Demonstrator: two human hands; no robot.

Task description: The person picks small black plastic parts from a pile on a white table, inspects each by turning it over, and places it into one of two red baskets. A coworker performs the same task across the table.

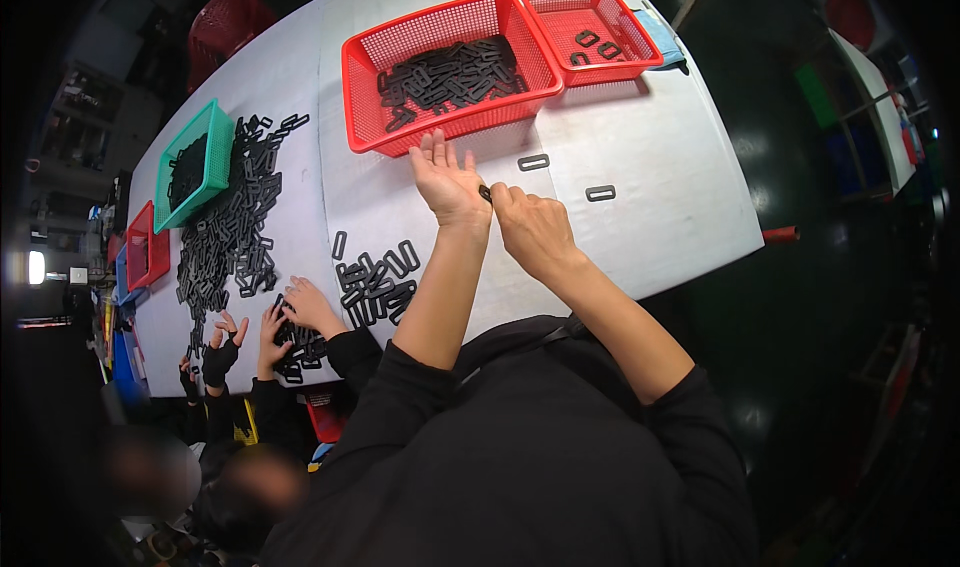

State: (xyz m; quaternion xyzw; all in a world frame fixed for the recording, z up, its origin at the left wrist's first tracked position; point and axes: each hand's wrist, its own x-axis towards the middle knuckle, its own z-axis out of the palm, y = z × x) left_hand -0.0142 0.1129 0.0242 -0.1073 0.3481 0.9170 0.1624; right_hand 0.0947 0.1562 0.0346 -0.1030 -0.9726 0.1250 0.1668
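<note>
Black flat plastic buckle pieces, rectangular with slotted middles, are heaped near the front edge of the white table. One small black piece is pinched at the fingertips of the right hand, while the left hand is spread open beside it, fingers pointing toward the large red mesh basket, which is part filled with the same pieces. Whether the left fingers also touch the piece cannot be told, since it is mostly hidden. The step in hand appears to be checking or parting a single piece. A short forward reach over the basket rim would be called for next. Two loose pieces lie just before the basket. A smaller red basket sits at the far right corner.
</note>
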